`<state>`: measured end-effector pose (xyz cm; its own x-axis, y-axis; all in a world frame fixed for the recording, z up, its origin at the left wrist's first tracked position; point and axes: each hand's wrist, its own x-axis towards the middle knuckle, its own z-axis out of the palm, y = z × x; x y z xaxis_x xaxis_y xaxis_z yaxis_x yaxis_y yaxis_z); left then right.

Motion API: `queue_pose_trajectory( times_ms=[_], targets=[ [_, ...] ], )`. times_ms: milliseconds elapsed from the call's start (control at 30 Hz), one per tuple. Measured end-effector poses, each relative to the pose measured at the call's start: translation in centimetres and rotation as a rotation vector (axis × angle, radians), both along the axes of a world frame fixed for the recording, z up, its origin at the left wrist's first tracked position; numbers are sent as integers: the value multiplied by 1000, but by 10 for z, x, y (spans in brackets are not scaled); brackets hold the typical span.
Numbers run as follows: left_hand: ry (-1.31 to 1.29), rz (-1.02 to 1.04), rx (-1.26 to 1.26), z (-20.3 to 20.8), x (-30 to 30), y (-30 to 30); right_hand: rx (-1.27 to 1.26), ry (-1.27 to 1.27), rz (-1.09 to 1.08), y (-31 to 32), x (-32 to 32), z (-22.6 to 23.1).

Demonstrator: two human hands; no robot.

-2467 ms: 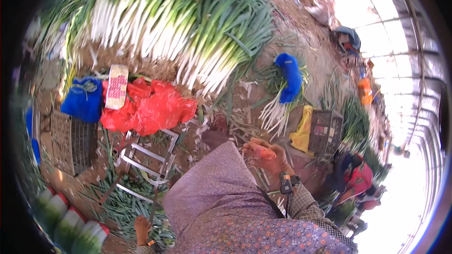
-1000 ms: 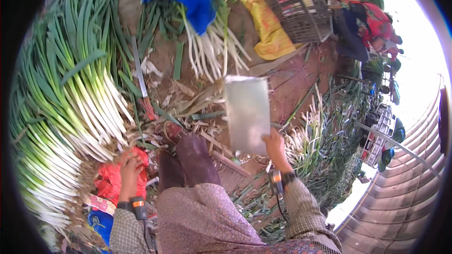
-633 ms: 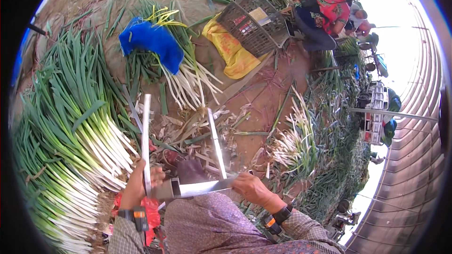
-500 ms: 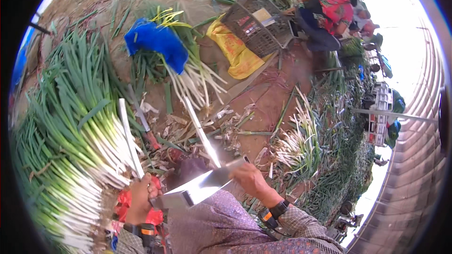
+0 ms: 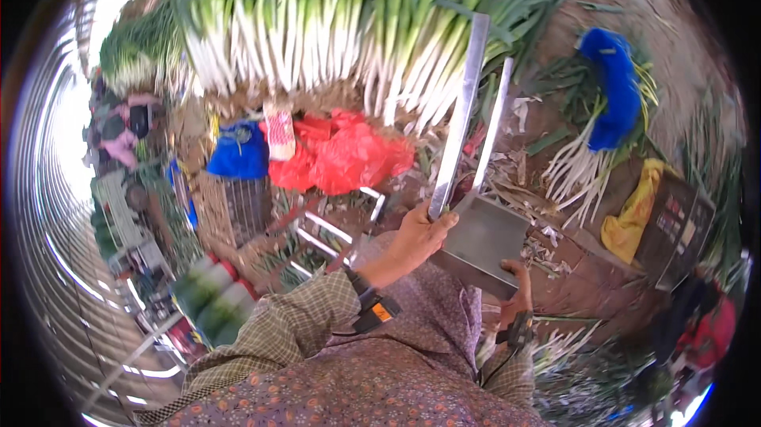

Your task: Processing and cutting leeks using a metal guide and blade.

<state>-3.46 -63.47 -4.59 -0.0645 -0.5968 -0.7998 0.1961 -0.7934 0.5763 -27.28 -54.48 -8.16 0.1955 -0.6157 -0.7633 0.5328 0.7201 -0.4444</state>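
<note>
Both my hands hold a shallow grey metal tray (image 5: 490, 238) with raised sides above my lap. Two long, flat metal bars rise from its far side: a wide left bar (image 5: 466, 114) and a thinner right bar (image 5: 495, 122). My left hand (image 5: 416, 241) is closed round the tray's left corner, at the foot of the wide bar. At the near right corner, my right hand (image 5: 517, 288) grips the rim, its thumb over the edge. Nothing lies inside the tray. Beyond the bars, a long row of green onions (image 5: 293, 35) lies with white ends toward me.
A crumpled red plastic bag (image 5: 349, 154) and a blue bundle (image 5: 238, 150) lie left of the tray. Right of it are green onions under a blue cloth (image 5: 614, 94), a yellow sack (image 5: 634, 213) and a dark crate (image 5: 680, 229). A person in red (image 5: 705, 332) is at far right.
My view has swung left, so the green onion row and red bag come into the middle and the crate shifts right. The tray has turned, showing its inside. Both hands keep their hold.
</note>
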Motion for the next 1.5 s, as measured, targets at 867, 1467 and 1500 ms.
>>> queue_pose_trajectory(
  times_ms=[867, 1467, 1500],
  targets=[
    [455, 1387, 403, -338, 162, 248, -676, 947, 1427, -141, 250, -78],
    [665, 1771, 140, -405, 156, 296, -989, 918, 1805, -141, 351, -131],
    [695, 1814, 115, -406, 153, 296, -1075, 900, 1774, -139, 361, -131]
  ],
)
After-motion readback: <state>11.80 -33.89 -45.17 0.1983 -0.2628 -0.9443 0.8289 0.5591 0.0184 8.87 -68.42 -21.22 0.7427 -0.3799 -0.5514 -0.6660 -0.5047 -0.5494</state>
